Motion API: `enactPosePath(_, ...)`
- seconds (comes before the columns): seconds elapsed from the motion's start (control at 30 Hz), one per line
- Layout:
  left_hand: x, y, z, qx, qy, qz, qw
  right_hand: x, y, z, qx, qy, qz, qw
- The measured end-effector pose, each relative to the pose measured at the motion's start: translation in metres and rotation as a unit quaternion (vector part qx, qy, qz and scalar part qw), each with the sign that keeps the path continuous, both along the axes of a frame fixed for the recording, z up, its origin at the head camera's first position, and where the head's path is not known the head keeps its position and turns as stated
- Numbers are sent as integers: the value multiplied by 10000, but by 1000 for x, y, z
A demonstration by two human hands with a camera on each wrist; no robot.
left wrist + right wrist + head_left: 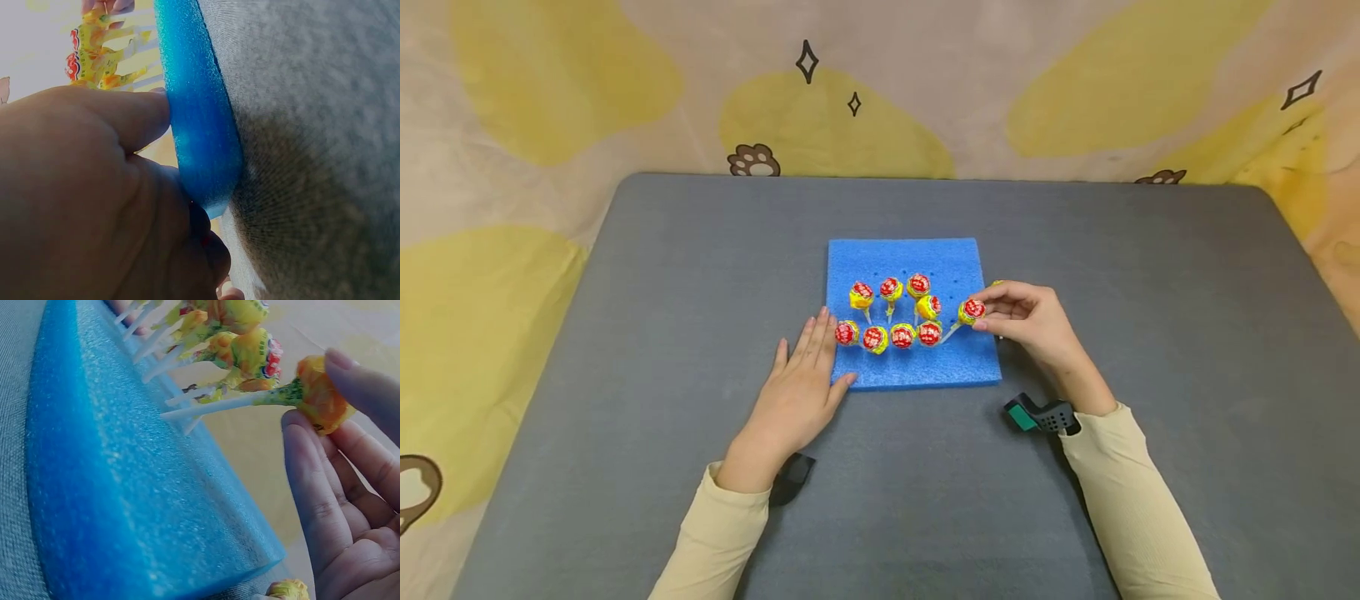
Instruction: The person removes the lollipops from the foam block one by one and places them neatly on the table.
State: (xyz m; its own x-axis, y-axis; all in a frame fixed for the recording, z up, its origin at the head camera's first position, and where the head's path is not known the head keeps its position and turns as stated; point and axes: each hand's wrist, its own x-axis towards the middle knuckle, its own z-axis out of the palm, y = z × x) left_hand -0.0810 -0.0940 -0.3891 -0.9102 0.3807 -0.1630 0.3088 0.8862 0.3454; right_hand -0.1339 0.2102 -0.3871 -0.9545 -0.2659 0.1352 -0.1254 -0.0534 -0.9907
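A blue foam block (913,367) lies in the middle of the grey table (625,333). Several red-and-yellow wrapped lollipops (891,317) stand in it on white sticks. My right hand (983,315) pinches the head of one lollipop (972,311) at the block's right side; its stick leans into the foam. In the right wrist view that lollipop (319,394) sits between my fingertips (312,481) above the foam (125,475). My left hand (823,354) lies flat with straight fingers against the block's left edge, and it touches the foam (200,125) in the left wrist view.
Another wrapped lollipop (287,590) shows below my right palm, and a yellow bit (997,284) peeks out behind that hand. A patterned yellow and beige cloth (512,100) hangs behind the table. Bare grey surface surrounds the block.
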Motion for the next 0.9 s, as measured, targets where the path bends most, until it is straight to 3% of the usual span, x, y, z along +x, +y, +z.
enactPosePath(0.17,0,-1,2,-5,9,-13,10000,-2,1,-2,-1021,155,-142,9945)
enactPosePath(0.33,0,-1,3,15,29,-13,10000,-5,9,-6,-1640,230,-49,9862)
enactPosePath(0.9,-1,-1,-1,-16,-15,-30,10000,-10,29,-10,-2103,187,-224,9772)
